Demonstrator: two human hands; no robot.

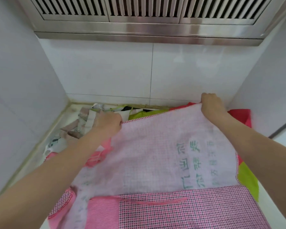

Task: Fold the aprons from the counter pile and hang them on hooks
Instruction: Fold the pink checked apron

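Two hands, left hand (108, 123) and right hand (210, 104) each gripping one pink checked apron (147, 154), far corners, rumpled pile (82, 124) at counter's back-left corner

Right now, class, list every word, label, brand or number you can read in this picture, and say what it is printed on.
Large green characters on the pale underside of the pink checked fabric apron: seen mirrored through the cloth, blurred, not readable.
Smaller green line beside them: too small and blurred to read.
Faint print along the apron's left edge: unreadable.
Brushed steel extractor hood: no text visible.
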